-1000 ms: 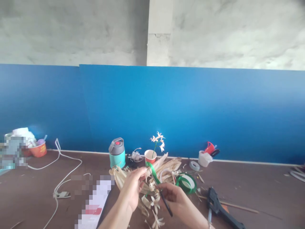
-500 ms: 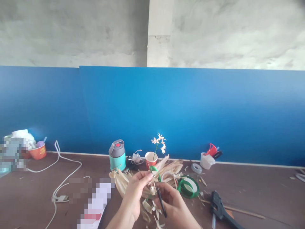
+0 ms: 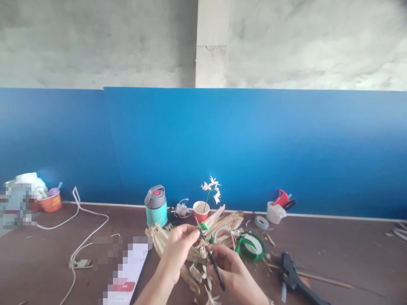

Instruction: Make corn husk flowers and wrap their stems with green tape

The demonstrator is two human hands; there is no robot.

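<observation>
My left hand (image 3: pixel 181 248) is closed, thumb and forefinger pinched together over the dry husks; what lies in the pinch is too small to make out. In my right hand (image 3: pixel 230 269), fingers curl around a slim black-handled tool (image 3: pixel 216 269), whose thin tip points up and away beside my left fingertips. Its exact kind is unclear. Pale dried corn husks (image 3: pixel 230 222) spread behind and beneath both hands, and cut petal-like scraps (image 3: pixel 210 296) lie below them. A paper cup (image 3: pixel 201 207) behind the hands holds a green stem with pale husk-coloured flowers (image 3: pixel 211 185).
Green tape rolls (image 3: pixel 259 254) and a white tape roll (image 3: pixel 261 223) lie to the right. Farther right are a black glue gun (image 3: pixel 292 275) and a thin stick (image 3: pixel 330 279). A turquoise flask (image 3: pixel 157 214), white cable (image 3: pixel 90 239) and a phone-like slab (image 3: pixel 129 271) are left.
Both hands stay nearly in place. The tool in my right hand has tilted slightly, its black end shifting a little right and down. The view has moved slightly.
</observation>
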